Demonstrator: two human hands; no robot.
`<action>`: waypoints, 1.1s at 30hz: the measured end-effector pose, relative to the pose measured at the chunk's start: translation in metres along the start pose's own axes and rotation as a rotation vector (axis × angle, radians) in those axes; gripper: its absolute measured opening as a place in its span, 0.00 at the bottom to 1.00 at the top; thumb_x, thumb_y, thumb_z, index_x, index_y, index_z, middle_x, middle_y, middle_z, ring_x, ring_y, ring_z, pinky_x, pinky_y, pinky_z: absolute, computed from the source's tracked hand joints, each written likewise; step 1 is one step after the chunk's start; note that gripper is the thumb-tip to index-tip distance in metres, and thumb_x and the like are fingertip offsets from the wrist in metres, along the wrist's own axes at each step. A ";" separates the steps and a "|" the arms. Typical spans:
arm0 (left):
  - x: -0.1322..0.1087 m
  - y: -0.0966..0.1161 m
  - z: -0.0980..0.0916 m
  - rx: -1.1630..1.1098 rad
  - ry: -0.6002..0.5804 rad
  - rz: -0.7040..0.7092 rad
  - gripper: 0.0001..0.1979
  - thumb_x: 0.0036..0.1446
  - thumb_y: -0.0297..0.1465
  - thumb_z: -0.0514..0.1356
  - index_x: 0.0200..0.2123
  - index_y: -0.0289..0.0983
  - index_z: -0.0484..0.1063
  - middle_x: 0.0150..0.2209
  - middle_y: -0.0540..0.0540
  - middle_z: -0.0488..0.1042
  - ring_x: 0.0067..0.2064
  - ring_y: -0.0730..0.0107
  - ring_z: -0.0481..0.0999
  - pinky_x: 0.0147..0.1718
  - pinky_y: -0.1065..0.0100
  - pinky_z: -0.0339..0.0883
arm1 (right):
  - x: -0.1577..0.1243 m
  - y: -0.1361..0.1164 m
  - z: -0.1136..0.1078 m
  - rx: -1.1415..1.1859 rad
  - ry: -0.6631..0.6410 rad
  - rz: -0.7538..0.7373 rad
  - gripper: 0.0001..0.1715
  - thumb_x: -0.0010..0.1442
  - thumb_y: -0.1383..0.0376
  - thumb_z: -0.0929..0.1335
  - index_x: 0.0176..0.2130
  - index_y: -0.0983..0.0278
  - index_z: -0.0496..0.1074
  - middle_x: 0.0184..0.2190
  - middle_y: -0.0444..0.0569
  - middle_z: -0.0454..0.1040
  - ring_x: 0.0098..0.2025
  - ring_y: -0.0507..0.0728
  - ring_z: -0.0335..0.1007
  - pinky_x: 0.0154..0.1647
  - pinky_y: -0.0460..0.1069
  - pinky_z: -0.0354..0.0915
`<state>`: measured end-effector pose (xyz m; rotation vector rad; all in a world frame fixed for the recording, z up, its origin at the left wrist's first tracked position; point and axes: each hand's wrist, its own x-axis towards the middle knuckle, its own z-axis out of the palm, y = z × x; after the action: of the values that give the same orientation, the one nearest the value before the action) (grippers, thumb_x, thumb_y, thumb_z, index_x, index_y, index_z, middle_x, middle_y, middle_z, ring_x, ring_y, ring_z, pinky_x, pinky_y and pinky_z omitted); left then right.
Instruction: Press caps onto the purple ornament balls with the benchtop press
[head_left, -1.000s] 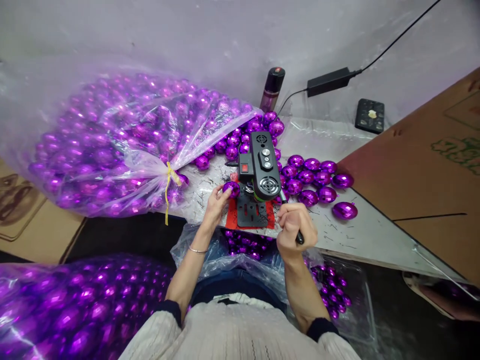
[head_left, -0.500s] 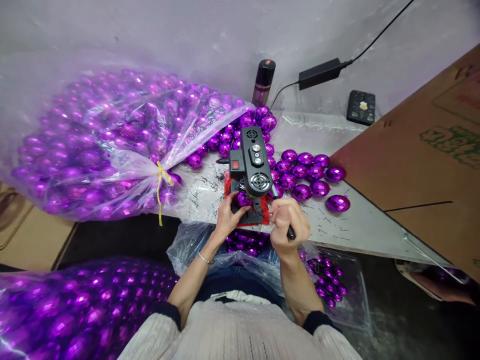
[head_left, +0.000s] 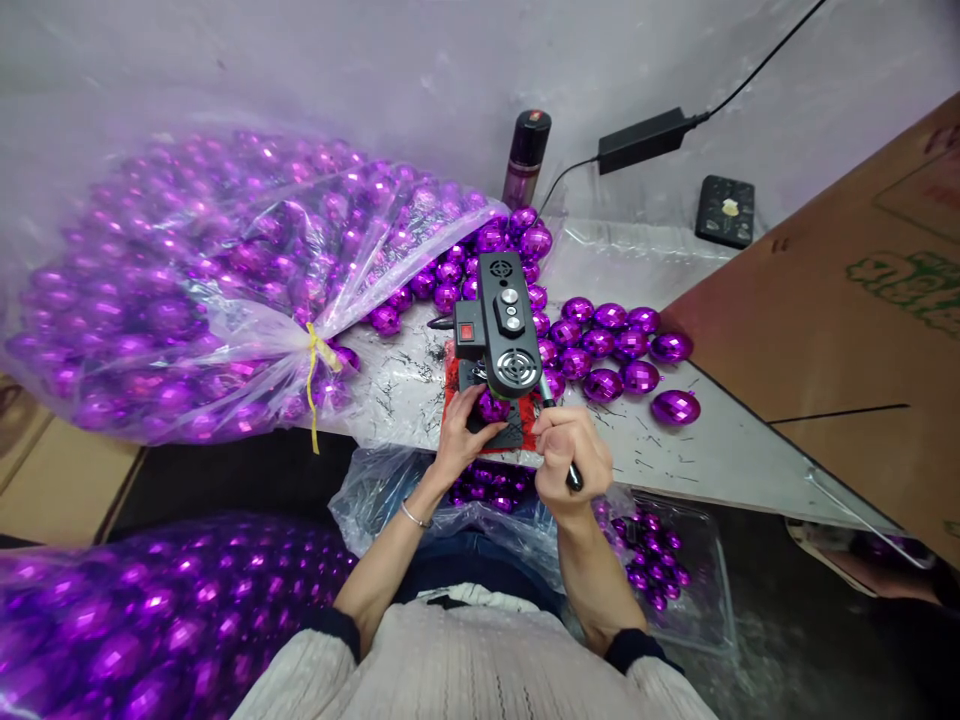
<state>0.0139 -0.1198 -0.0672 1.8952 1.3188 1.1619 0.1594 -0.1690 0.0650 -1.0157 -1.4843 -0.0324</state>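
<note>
My left hand (head_left: 463, 432) pinches a shiny purple faceted ball (head_left: 493, 406) and holds it under the head of a small black benchtop machine (head_left: 504, 325) with a red switch. The ball sits over the machine's black base plate on a red mat (head_left: 453, 378). My right hand (head_left: 570, 450) is closed around the machine's black lever handle (head_left: 571, 474), just right of the ball. Loose purple balls (head_left: 611, 350) lie in rows on the table to the right of the machine.
A big clear bag of purple balls (head_left: 180, 290), tied with yellow string, lies at the left. Another bag (head_left: 150, 620) is at the lower left, and an open one (head_left: 660, 570) sits in my lap. A spray can (head_left: 525, 158), power adapter (head_left: 645, 140) and brown cardboard (head_left: 840, 330) stand behind and right.
My left hand carried the purple ball from the machine's left side to under its head. My right hand stayed on the lever and drew slightly nearer to the machine.
</note>
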 end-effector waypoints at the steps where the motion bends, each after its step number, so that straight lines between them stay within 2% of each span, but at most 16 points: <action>1: 0.000 -0.001 0.001 -0.009 -0.002 -0.008 0.31 0.59 0.43 0.73 0.63 0.41 0.72 0.59 0.38 0.80 0.62 0.49 0.79 0.65 0.46 0.70 | -0.002 0.001 0.000 -0.003 -0.001 0.001 0.15 0.70 0.71 0.63 0.31 0.60 0.68 0.28 0.44 0.75 0.30 0.52 0.72 0.30 0.49 0.65; 7: -0.002 -0.002 0.001 -0.027 -0.017 -0.030 0.31 0.59 0.43 0.73 0.62 0.41 0.73 0.59 0.38 0.80 0.62 0.49 0.79 0.66 0.45 0.68 | -0.020 0.014 0.008 -0.021 0.041 -0.059 0.18 0.73 0.67 0.61 0.30 0.59 0.66 0.27 0.43 0.74 0.28 0.52 0.71 0.30 0.49 0.67; 12: -0.002 -0.003 0.001 -0.028 -0.026 -0.028 0.30 0.59 0.44 0.73 0.61 0.41 0.74 0.58 0.38 0.80 0.62 0.49 0.79 0.65 0.45 0.69 | -0.036 0.025 0.017 -0.069 0.085 -0.088 0.20 0.76 0.64 0.58 0.30 0.58 0.64 0.26 0.41 0.73 0.26 0.51 0.70 0.39 0.51 0.73; 18: -0.004 -0.006 0.004 -0.034 0.010 -0.007 0.32 0.60 0.45 0.73 0.63 0.41 0.72 0.59 0.38 0.80 0.62 0.49 0.79 0.66 0.45 0.70 | -0.049 0.033 0.022 -0.026 0.137 -0.085 0.21 0.76 0.63 0.58 0.30 0.58 0.65 0.28 0.41 0.74 0.27 0.51 0.71 0.43 0.53 0.73; 28: -0.005 -0.007 0.007 -0.013 0.016 -0.004 0.33 0.59 0.45 0.73 0.63 0.42 0.72 0.59 0.38 0.80 0.63 0.49 0.78 0.67 0.44 0.69 | -0.056 0.037 0.027 0.055 0.162 -0.034 0.20 0.75 0.61 0.58 0.31 0.58 0.65 0.28 0.42 0.71 0.26 0.52 0.69 0.33 0.53 0.74; 33: -0.005 -0.008 0.010 -0.012 0.031 0.001 0.33 0.58 0.43 0.74 0.63 0.42 0.72 0.59 0.39 0.80 0.63 0.49 0.78 0.68 0.43 0.68 | -0.059 0.042 0.031 0.159 0.177 -0.034 0.20 0.76 0.61 0.58 0.30 0.58 0.65 0.29 0.42 0.70 0.26 0.51 0.70 0.26 0.51 0.71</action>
<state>0.0182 -0.1213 -0.0796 1.8765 1.3247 1.2019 0.1499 -0.1584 -0.0126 -0.8375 -1.3207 -0.0271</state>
